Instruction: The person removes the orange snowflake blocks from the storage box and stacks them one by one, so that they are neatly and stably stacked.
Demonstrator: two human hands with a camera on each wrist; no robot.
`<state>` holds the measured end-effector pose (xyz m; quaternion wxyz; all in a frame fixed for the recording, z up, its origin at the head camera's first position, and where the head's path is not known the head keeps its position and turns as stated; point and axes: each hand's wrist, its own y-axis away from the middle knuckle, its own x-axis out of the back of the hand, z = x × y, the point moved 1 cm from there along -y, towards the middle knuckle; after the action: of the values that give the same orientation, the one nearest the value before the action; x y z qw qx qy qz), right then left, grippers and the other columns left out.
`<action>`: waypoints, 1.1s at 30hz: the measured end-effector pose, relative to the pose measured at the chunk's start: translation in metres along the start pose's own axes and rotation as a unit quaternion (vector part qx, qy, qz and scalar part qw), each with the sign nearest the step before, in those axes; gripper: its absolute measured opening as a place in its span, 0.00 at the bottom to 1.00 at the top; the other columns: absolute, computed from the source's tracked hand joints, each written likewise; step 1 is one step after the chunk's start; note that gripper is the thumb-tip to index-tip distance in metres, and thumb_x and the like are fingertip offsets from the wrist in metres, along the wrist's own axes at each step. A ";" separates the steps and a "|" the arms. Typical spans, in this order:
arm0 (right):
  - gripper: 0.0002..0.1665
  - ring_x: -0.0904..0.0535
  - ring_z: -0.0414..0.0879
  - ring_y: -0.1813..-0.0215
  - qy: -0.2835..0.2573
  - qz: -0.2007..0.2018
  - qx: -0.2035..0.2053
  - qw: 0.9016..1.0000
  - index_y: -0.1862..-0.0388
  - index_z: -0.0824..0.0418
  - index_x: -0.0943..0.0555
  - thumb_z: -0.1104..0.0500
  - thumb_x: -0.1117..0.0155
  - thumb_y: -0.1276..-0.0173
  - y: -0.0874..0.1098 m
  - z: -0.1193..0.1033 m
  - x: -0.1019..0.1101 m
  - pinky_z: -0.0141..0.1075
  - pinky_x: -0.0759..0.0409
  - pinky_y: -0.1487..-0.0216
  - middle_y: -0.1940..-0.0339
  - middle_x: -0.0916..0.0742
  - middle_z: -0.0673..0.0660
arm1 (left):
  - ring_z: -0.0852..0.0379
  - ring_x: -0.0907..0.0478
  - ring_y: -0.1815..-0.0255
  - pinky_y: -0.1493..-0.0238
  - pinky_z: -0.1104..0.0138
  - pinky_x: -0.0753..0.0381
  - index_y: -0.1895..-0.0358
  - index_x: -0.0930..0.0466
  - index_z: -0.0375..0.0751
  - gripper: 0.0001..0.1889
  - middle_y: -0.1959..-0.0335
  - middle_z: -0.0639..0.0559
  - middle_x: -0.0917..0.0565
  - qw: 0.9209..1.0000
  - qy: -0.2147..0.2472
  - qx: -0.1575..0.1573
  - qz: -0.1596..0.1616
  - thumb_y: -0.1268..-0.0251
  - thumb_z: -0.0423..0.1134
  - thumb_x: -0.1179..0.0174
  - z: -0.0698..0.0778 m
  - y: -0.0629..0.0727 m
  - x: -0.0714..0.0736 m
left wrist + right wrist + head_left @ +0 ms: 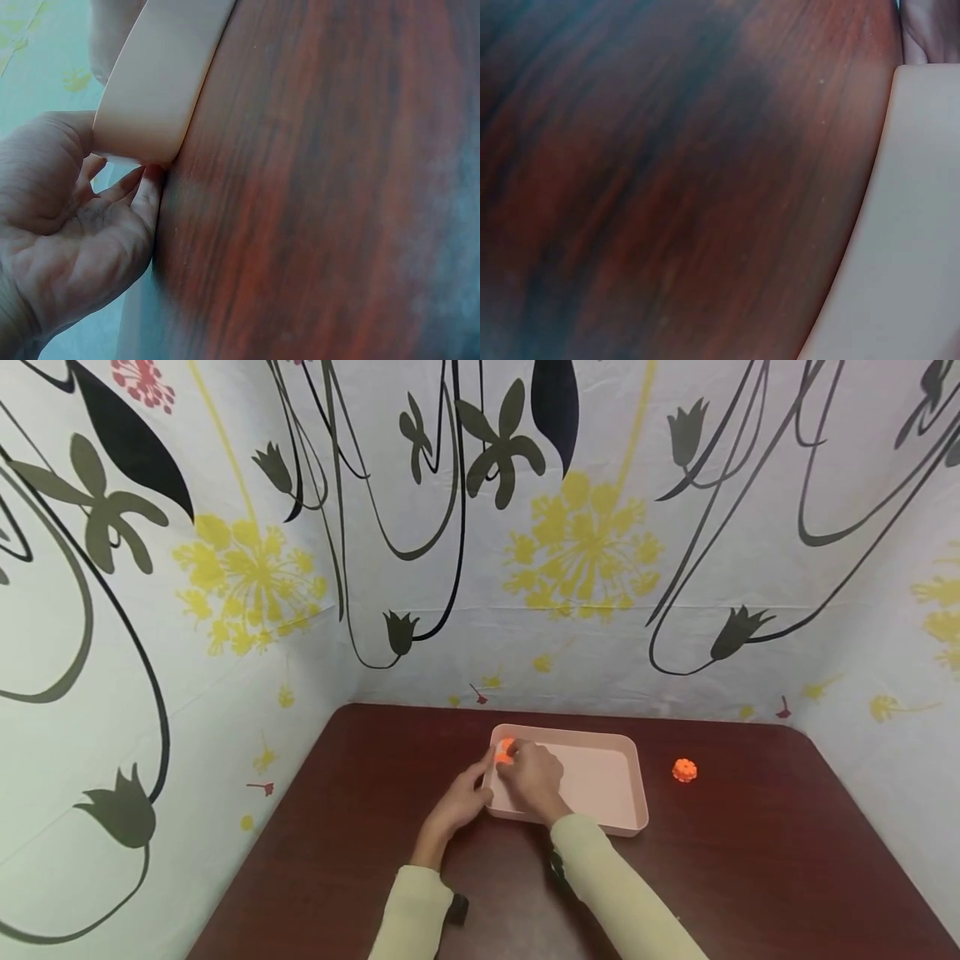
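Note:
A shallow pale pink tray (pixel 600 785) lies on the dark wooden table. My left hand (pixel 459 802) holds the tray's near left corner; in the left wrist view its thumb rests against the tray wall (pixel 161 82) and its curled fingers reach the bottom edge. Over the tray's left end, my right hand (pixel 536 775) pinches a small bright orange piece (pixel 503 758). More orange (pixel 507 744) shows just beyond the fingertips, partly covered by them. In the right wrist view the tray wall (pixel 900 217) fills the right side, and the right hand's grip is out of sight.
A round, knobbly orange piece (pixel 685 770) stands on the table (pixel 750 852) to the right of the tray. Patterned white cloth (pixel 480 568) hangs behind the table and along both sides. A small black object (pixel 457 910) shows beside the left sleeve.

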<state>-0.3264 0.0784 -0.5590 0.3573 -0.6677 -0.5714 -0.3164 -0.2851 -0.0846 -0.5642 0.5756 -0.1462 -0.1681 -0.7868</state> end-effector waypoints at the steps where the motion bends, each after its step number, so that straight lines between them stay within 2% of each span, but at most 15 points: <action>1: 0.17 0.14 0.54 0.64 0.001 0.000 0.003 1.000 0.56 0.53 0.10 0.50 0.22 0.43 0.000 0.000 0.000 0.48 0.21 0.61 0.64 0.07 0.55 | 0.51 0.40 0.16 0.30 0.53 0.34 0.14 0.46 0.63 0.46 0.14 0.50 0.39 1.000 0.000 0.000 -0.001 0.36 0.30 0.47 0.000 0.000 0.000; 9: 0.16 0.15 0.51 0.68 0.012 -0.001 0.034 0.999 0.59 0.56 0.10 0.50 0.23 0.44 -0.006 0.006 0.003 0.46 0.20 0.63 0.66 0.08 0.55 | 0.51 0.40 0.17 0.33 0.53 0.34 0.14 0.47 0.61 0.47 0.14 0.50 0.39 1.000 -0.001 -0.014 -0.002 0.37 0.29 0.47 0.003 -0.002 -0.002; 19: 0.17 0.16 0.50 0.69 0.005 -0.019 0.054 0.998 0.60 0.59 0.12 0.50 0.25 0.44 -0.003 0.010 0.001 0.45 0.17 0.62 0.66 0.08 0.57 | 0.49 0.38 0.18 0.35 0.54 0.33 0.14 0.46 0.62 0.46 0.15 0.46 0.38 1.000 0.001 -0.004 0.005 0.37 0.29 0.46 -0.002 0.005 0.000; 24: 0.18 0.17 0.48 0.68 -0.010 -0.022 0.071 0.997 0.58 0.62 0.13 0.51 0.24 0.42 -0.001 0.013 0.010 0.45 0.16 0.60 0.64 0.08 0.57 | 0.48 0.41 0.16 0.33 0.53 0.33 0.14 0.46 0.61 0.46 0.14 0.47 0.40 1.000 0.008 -0.011 -0.001 0.37 0.29 0.47 0.001 0.006 0.001; 33: 0.20 0.23 0.45 0.71 0.014 -0.042 0.091 0.995 0.54 0.60 0.13 0.50 0.23 0.39 0.006 0.028 0.031 0.41 0.21 0.63 0.74 0.14 0.49 | 0.47 0.42 0.16 0.31 0.50 0.34 0.14 0.46 0.60 0.46 0.13 0.46 0.41 1.000 0.014 -0.008 -0.004 0.37 0.29 0.47 0.004 0.009 0.000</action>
<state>-0.3156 0.1177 -0.5489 0.4107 -0.6031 -0.6206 -0.2871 -0.2768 -0.0855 -0.5598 0.5739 -0.1386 -0.1542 -0.7922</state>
